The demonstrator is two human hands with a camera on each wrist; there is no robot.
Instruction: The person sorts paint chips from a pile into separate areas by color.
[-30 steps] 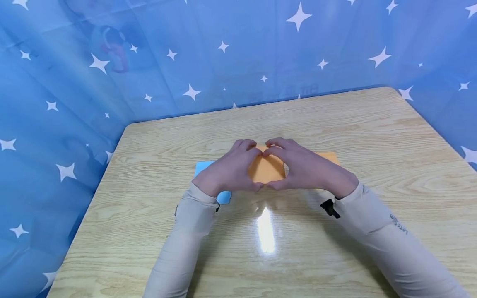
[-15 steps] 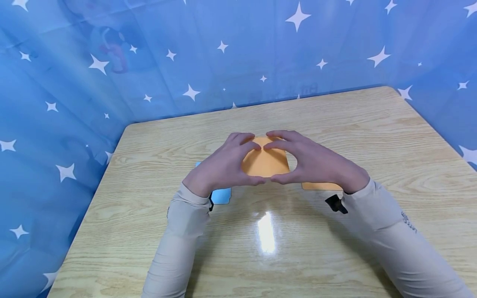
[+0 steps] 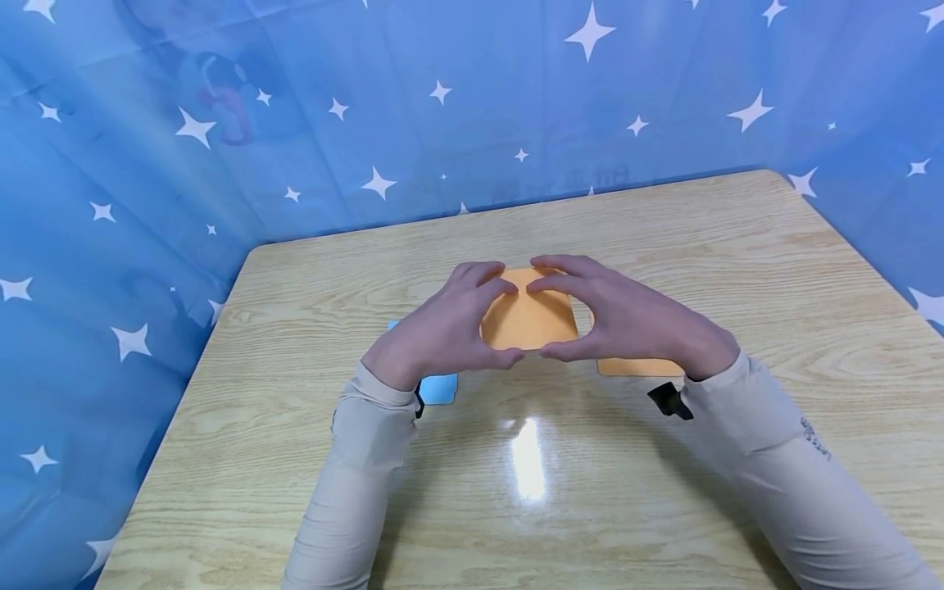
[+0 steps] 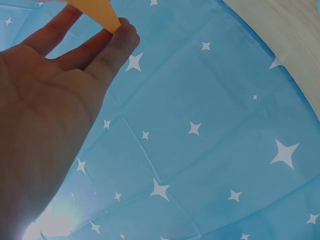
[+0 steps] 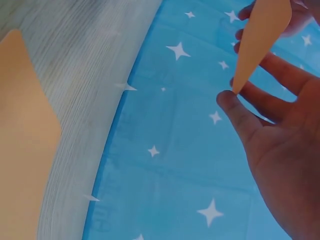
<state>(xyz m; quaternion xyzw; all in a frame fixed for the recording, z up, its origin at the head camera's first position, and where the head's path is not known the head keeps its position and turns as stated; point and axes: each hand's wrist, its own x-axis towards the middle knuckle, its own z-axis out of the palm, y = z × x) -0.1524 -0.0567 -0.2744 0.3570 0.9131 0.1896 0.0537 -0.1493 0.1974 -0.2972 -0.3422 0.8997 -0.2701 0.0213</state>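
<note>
An orange flat sheet (image 3: 527,319) with rounded corners is held above the table between both hands. My left hand (image 3: 450,328) pinches its left part; in the left wrist view, the fingertips of that left hand (image 4: 55,95) meet at a corner of the sheet (image 4: 97,12). On the other side my right hand (image 3: 627,315) pinches it too: in the right wrist view, thumb and fingers of the right hand (image 5: 280,130) close on the tip of the tilted sheet (image 5: 262,40). Part of the sheet is hidden behind the fingers.
A second orange sheet (image 3: 636,368) lies on the wooden table (image 3: 295,459), partly under the right hand. Below the left wrist lies a blue sheet (image 3: 440,389), mostly covered. A blue curtain with white stars (image 3: 472,98) hangs behind the table.
Both hands have moved up in the head view with the orange sheet, and their fingertips and thumbs have drawn slightly apart along it. Only a slight shift of the right hand shows in the last half second.
</note>
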